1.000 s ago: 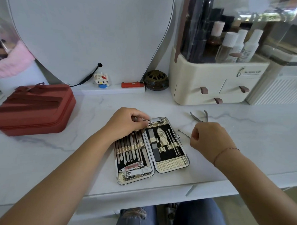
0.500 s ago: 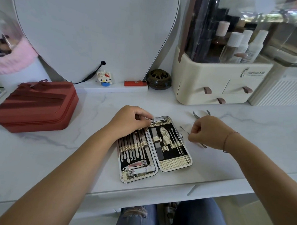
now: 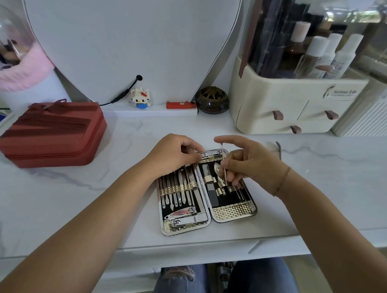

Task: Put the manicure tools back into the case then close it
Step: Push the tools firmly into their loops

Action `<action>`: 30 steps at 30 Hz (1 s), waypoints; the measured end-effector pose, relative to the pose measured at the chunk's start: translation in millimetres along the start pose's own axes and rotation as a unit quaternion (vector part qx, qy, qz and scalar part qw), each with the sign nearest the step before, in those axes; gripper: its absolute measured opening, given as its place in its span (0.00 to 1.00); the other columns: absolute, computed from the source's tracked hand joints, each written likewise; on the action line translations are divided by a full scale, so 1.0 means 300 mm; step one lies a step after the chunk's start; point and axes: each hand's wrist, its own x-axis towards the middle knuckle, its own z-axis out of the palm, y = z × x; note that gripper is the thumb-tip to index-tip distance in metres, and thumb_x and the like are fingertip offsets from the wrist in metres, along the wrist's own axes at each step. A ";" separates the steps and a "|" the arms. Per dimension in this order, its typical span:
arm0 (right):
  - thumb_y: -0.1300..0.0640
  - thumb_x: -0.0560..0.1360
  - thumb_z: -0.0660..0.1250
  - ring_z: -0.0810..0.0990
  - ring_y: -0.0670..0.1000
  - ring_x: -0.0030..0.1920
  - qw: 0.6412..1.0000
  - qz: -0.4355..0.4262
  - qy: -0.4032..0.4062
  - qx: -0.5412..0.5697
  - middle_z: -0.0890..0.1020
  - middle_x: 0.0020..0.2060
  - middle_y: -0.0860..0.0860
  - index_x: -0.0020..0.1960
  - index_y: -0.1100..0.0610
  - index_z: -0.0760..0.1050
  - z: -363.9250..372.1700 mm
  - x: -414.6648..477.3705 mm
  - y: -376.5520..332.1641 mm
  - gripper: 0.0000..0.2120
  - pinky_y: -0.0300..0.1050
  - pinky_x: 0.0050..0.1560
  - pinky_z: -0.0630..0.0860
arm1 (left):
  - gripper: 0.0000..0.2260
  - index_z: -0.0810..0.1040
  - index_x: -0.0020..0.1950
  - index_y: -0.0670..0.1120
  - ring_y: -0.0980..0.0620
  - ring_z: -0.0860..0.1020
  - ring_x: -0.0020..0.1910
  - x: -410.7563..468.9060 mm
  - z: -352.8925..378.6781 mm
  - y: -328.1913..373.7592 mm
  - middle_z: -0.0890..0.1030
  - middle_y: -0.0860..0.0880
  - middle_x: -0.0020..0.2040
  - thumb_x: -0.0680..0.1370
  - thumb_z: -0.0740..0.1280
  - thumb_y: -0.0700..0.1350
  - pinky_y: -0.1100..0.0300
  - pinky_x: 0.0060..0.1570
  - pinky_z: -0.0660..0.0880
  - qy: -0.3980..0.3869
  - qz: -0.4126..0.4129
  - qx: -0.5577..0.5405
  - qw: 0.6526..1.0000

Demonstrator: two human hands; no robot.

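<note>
The case (image 3: 234, 213) lies open and flat on the white marble worktop (image 3: 318, 183), near its front edge, both halves facing up. Both forearms reach in from below and meet over its far end. The left hand (image 3: 177, 154) sits knuckles-up at the top of the left half, fingers curled down, gripping the case's upper edge beside a clipper (image 3: 211, 154) stored there. The right hand (image 3: 249, 163) hovers over the right half with the wrist bent inward. Its thumb and middle fingers pinch a thin metal tool (image 3: 223, 167) held nearly upright, the lower tip down among the gold loops, while the index finger (image 3: 223, 138) stretches out straight to the left above the tool's top end. A row of tools (image 3: 178, 189) fills the left half. A pair of nippers (image 3: 279, 149) lies on the worktop just behind the right hand, partly hidden.
</note>
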 end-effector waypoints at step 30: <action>0.58 0.71 0.71 0.73 0.42 0.34 0.940 -0.046 0.022 -0.339 0.77 0.36 0.43 0.52 0.51 0.81 0.029 0.048 -0.002 0.10 0.25 0.38 0.69 | 0.05 0.83 0.45 0.54 0.60 0.75 0.32 0.010 0.002 -0.011 0.79 0.56 0.32 0.72 0.72 0.44 0.63 0.40 0.71 0.002 0.007 0.000 1.000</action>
